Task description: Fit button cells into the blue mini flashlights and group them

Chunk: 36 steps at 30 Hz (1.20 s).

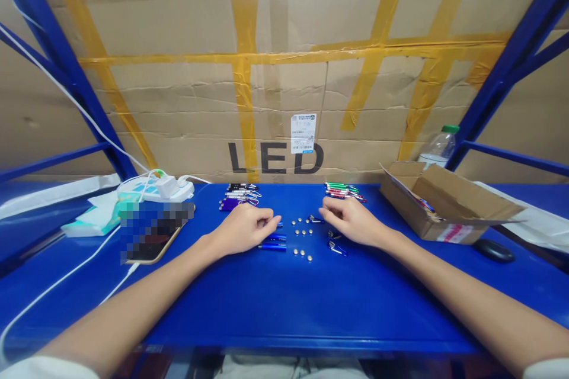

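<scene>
My left hand [247,227] rests at the left of the work spot, fingers curled in and thumb pressed to them; whatever they grip is hidden. Shiny blue metal tubes [272,247] lie beside and partly under it. Several small round silver button cells [303,232] are laid out in loose rows between the hands. My right hand [353,222] is bent, with closed fingertips just over a blue carabiner clip [316,220]; whether it grips anything cannot be made out. Another blue carabiner clip [338,249] lies below that hand, with one more partly covered by it.
Purple, silver and black keychain flashlights [239,198] lie behind my left hand, green and red ones [344,190] behind my right. An open cardboard box [448,204], a black mouse [494,250] and a bottle [440,145] stand right. A phone [162,237] and power strip [180,190] sit left.
</scene>
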Motion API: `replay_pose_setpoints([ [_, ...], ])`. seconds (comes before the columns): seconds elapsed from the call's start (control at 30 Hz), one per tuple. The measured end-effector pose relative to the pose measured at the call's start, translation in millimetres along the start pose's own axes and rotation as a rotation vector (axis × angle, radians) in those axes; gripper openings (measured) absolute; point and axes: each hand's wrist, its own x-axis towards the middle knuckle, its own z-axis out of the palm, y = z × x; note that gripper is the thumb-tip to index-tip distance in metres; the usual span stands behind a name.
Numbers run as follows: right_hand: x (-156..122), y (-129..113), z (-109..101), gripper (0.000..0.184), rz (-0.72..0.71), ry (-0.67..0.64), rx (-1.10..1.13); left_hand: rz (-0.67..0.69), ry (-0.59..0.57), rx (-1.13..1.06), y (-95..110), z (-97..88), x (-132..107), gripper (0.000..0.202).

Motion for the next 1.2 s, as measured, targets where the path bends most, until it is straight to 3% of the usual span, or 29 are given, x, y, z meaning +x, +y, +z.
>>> replay_pose_setpoints([
  [0.27, -2, -3, -1, 0.042, -0.021, -0.021, -0.027, 0.011, -0.009, -0.021, 0, -1.4, -2, 0.048],
  [0.6, -4, -19, -5, 0.041, -0.053, -0.171, -0.039, 0.045, -0.161, -0.022, 9, -7.7, -4, 0.032],
  [0.8, -6, -33, -10, 0.030, -0.061, -0.223, -0.069, 0.091, -0.209, 0.039, 11, -5.8, -5, 0.029],
  [0.97, -10, -49, -11, 0.007, -0.085, -0.317, -0.095, 0.117, -0.248, 0.102, 18, -8.2, -4, 0.022],
  [1.2, -13, -63, -13, 0.025, -0.082, -0.457, -0.112, 0.114, -0.291, 0.187, 22, -11.7, -4, 0.018],
])
